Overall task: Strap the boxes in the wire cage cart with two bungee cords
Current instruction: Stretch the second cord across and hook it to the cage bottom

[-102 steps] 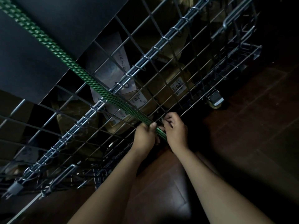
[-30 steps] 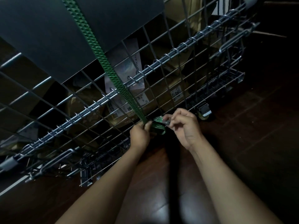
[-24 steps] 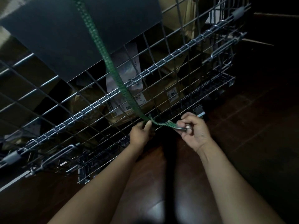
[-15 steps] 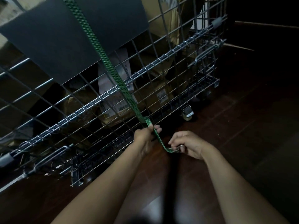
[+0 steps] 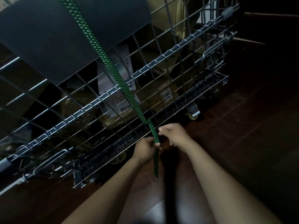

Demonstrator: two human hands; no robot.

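Observation:
A green bungee cord (image 5: 103, 54) runs tight from the top of the view down across the front of the wire cage cart (image 5: 161, 56). My left hand (image 5: 144, 150) grips the cord low down by the cart's base. Below that hand the cord's free end (image 5: 156, 167) hangs slack, with its tip just above the floor. My right hand (image 5: 174, 135) sits just right of the cord, fingers loosely curled, fingertips close to it and holding nothing. Cardboard boxes (image 5: 163, 81) with white labels sit behind the mesh.
A black flat panel (image 5: 64, 29) covers the upper left of the cart's front. A caster wheel (image 5: 193, 113) shows under the cart's right corner. Dark wooden floor (image 5: 242, 143) lies to the right and below my arms.
My right hand has let go of the cord's hook end, which now hangs down from my left hand. My left hand has slid lower along the cord.

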